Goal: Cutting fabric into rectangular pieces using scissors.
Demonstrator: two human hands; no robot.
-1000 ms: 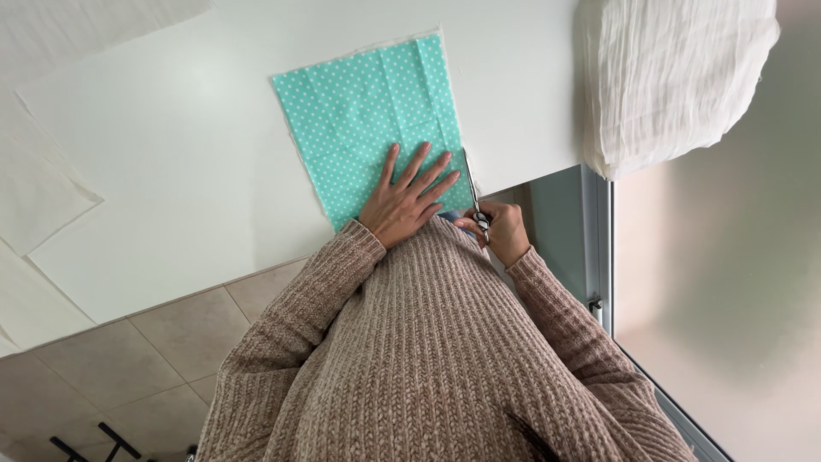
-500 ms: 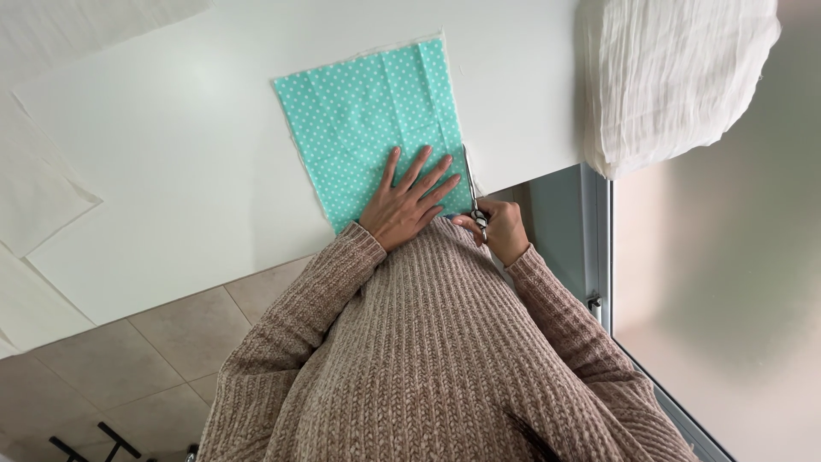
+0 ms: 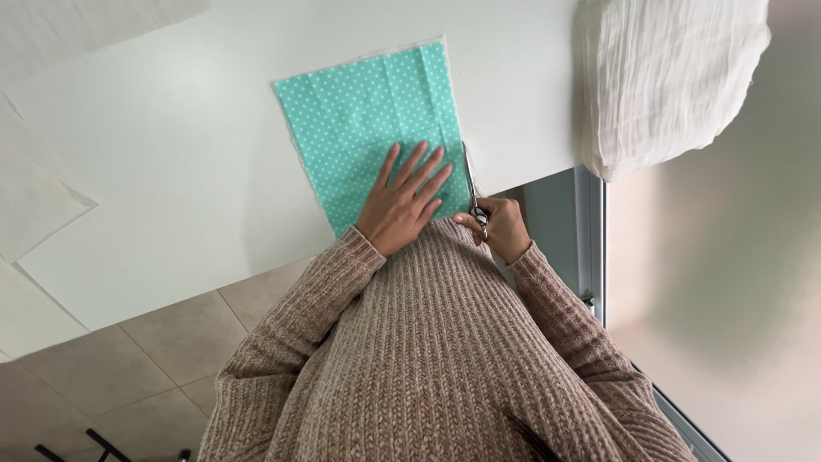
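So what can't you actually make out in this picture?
- Head view: the scissors' handles, hidden inside the right hand.
- The near edge of the teal dotted fabric, covered by the left hand and a knitted sleeve.
- The white cloth pile, cut off by the top edge.

White table: broad, smooth top, evenly lit by soft daylight, faint shadow along its near edge. Pale paper sheets: overlapping at the table's left side. Crinkled white cloth: bunched at the table's right corner, hanging over the edge. Tiled floor: beige square tiles, thin grout lines. Window frame: grey metal, beside a blurred pale wall.
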